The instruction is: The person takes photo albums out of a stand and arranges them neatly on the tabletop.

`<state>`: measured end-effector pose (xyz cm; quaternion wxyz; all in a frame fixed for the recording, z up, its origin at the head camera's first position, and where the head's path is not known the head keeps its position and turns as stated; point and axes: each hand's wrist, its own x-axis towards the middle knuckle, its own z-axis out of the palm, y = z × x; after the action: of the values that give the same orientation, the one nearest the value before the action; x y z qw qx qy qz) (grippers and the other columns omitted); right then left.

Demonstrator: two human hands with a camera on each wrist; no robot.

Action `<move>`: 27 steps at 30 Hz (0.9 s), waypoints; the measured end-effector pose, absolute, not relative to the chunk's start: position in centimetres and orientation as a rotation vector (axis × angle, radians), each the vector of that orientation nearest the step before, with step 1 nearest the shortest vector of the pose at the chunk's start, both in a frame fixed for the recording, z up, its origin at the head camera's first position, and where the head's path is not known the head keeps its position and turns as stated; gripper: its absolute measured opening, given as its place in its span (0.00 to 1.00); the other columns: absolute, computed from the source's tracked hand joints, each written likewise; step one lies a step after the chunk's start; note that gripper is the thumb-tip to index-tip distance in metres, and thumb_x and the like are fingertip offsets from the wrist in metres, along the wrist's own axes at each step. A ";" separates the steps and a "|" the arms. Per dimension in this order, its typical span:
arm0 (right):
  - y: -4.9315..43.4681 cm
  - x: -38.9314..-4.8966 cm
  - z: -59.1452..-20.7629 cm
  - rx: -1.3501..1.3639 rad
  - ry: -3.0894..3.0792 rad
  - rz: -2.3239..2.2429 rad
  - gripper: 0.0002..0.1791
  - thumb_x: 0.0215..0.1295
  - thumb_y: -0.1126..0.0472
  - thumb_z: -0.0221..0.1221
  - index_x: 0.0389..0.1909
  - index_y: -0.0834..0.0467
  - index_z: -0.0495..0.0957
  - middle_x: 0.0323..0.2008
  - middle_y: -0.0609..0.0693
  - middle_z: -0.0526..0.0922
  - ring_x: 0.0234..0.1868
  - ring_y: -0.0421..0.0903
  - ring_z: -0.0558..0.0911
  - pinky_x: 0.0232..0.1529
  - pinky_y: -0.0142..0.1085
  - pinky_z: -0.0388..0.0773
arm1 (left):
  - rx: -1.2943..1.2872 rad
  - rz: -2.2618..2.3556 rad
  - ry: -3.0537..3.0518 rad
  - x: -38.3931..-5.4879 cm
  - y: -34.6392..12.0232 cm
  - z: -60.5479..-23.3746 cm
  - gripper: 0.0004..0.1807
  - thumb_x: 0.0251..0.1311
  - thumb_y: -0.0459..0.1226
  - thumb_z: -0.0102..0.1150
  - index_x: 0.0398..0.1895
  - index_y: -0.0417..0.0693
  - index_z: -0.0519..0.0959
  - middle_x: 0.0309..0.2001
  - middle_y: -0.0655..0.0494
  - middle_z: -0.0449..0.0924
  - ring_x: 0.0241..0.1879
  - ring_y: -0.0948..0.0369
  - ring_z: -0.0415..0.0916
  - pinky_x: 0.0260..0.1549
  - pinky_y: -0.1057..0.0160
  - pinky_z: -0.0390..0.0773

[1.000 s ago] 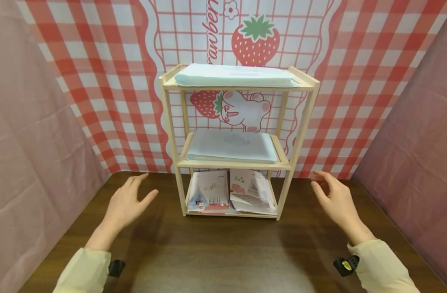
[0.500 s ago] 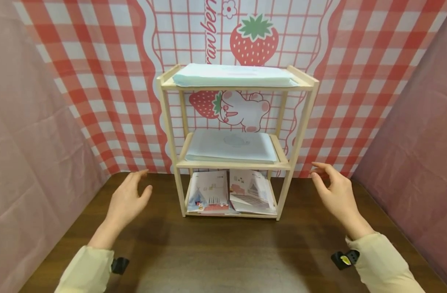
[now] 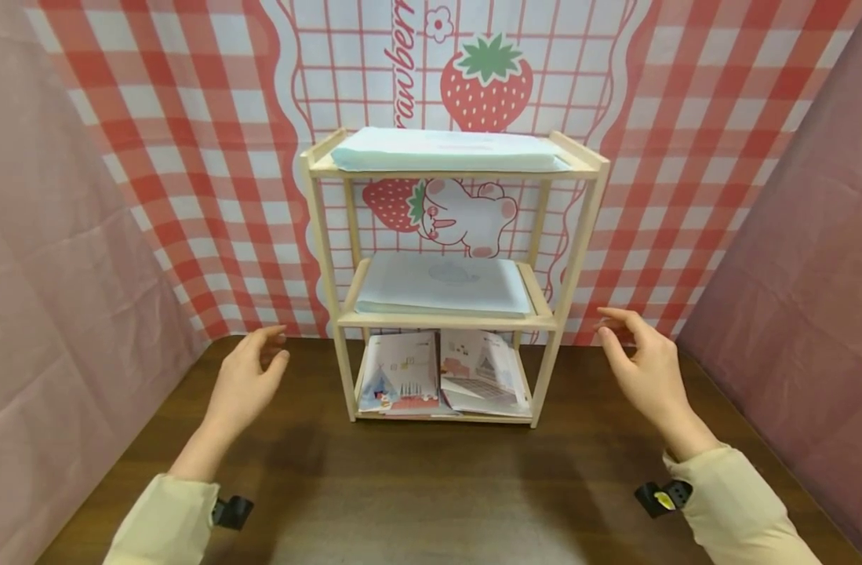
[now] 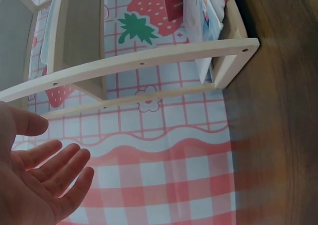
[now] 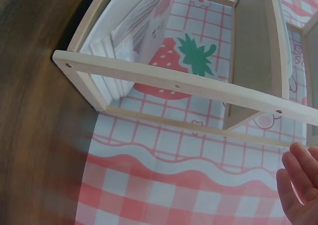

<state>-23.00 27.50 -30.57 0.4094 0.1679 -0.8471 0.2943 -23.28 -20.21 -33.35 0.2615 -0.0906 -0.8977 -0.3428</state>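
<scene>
Left hand (image 3: 241,383) is hovering beside the wooden rack (image 3: 445,322), not touching it — fingers loosely bent, thumb spread away from them, pinching nothing. Black wrist unit (image 3: 231,512) is sitting at that cuff.

Rack is standing upright on the brown table (image 3: 431,486), between the hands, in front of the checked backdrop (image 3: 219,157). All three tiers are carrying something: top stack (image 3: 445,153) is lying flat, middle stack (image 3: 438,286) is lying flat with a faint grey print showing, bottom tier is holding a left picture sheet (image 3: 401,369) and a right picture sheet (image 3: 480,369) side by side, edges looking uneven. Can't tell if those two are joined.

Right hand (image 3: 648,369) is hovering off the rack's right side — thumb apart from the fingers, gap between them, gripping nothing.

Status, my read: rack is up and every tier is loaded, so that much is looking done. Neither hand is engaging anything; whether the lower sheets are needing straightening, can't tell from here.
</scene>
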 end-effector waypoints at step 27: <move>26.6 -23.2 -28.3 0.450 -2.063 0.807 0.12 0.61 0.66 0.54 0.46 0.59 0.77 0.31 0.52 0.84 0.30 0.21 0.72 0.25 0.19 0.63 | -0.201 -1.028 -2.393 -22.9 -18.9 -31.4 0.18 0.64 0.39 0.45 0.55 0.44 0.71 0.49 0.45 0.75 0.43 0.51 0.76 0.39 0.52 0.75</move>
<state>-23.20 26.60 -28.28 0.4266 0.1802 -0.8254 0.3230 -22.95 -18.94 -31.41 0.2618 -0.0744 -0.8841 -0.3799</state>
